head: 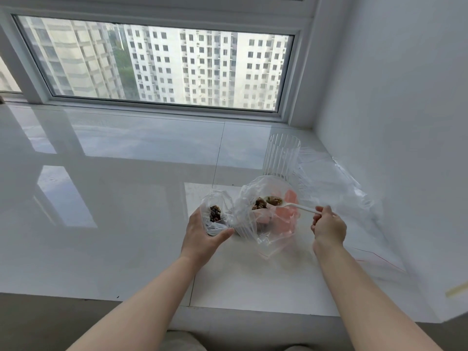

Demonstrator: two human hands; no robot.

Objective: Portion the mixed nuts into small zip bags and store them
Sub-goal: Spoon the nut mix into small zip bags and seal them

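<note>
A small clear zip bag (217, 211) with dark nuts at its bottom stands open on the white sill, and my left hand (202, 231) grips it from the near side. To its right lies a large clear plastic bag (255, 224) holding mixed nuts (266, 202) and something pink. My right hand (329, 225) pinches the handle of a white plastic spoon (300, 207), whose bowl reaches into the large bag beside the nuts.
A ribbed clear plastic cup (281, 155) stands behind the large bag. Crumpled clear bags (336, 181) lie to the right along the white wall. A flat zip bag with a red strip (374, 259) lies near my right forearm. The window is behind.
</note>
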